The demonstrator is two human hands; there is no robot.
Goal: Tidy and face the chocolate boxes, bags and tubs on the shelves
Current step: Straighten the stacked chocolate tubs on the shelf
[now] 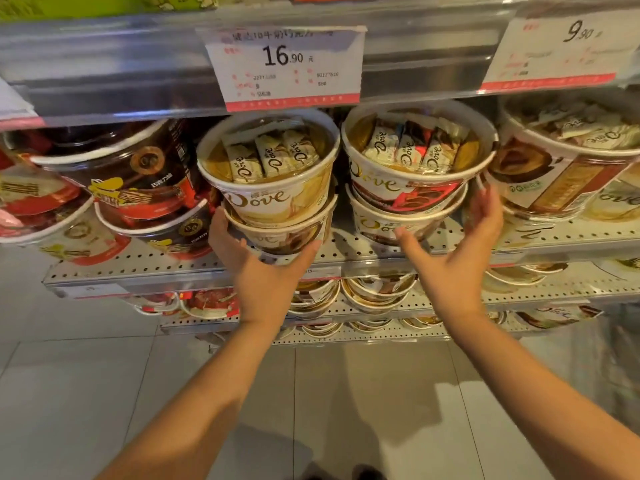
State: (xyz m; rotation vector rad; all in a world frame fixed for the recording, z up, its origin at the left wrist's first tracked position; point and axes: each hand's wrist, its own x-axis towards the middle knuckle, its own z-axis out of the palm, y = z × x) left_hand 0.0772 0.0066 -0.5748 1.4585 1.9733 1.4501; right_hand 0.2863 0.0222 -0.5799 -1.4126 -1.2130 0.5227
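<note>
Head view, shelf at chest height. Left hand (258,268) cups the lower cream tub (287,235) of the left Dove stack from below and in front: thumb up the tub's left side, fingers (304,254) curled round its right lower edge. Upper cream tub (268,168) sits on top of it, tilted toward the camera, clear lid showing wrapped bars.

Right hand (453,258) is spread wide around the second stack and grips nothing. Thumb tip just at the front of the lower tub (391,225); the straight fingers reach up the stack's right side, in the gap next to the neighbouring brown-and-gold tub (554,174). Contact with the red-and-cream top tub (412,157) is probably light or none; hard to tell from this angle.

Both stacks stand on the perforated shelf (346,252), close together, under the 16.90 price tag (285,64). Dark brown tubs (138,174) stacked to the left, also tilted forward. A 9.90 tag (561,53) hangs upper right. More tubs on lower shelves (363,289), partly hidden by the arms. Grey tiled floor (104,393) below.
</note>
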